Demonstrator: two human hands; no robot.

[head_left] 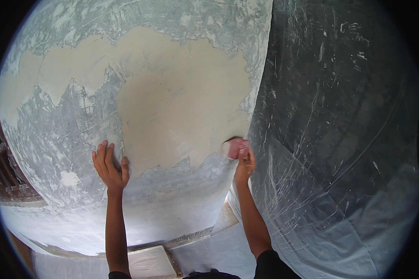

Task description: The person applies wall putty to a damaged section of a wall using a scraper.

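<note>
Sleeves: black.
Left hand: released fingers flat on wall.
Right hand: fingers grasping pink pad.
Patch: at its edge, I judge, slipping could snag the sheet.

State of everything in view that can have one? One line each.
Left hand: open, fingers spread, against the wall.
Right hand: closed on the reddish pad.
Reddish pad: held near the wall's right edge, blurred.
Cream coat: spread wide, ragged-edged.
Grey wall: patchy, partly coated.
Plastic sheet: creased, white-streaked.
Pale rectangular piece: streaked on its face.
</note>
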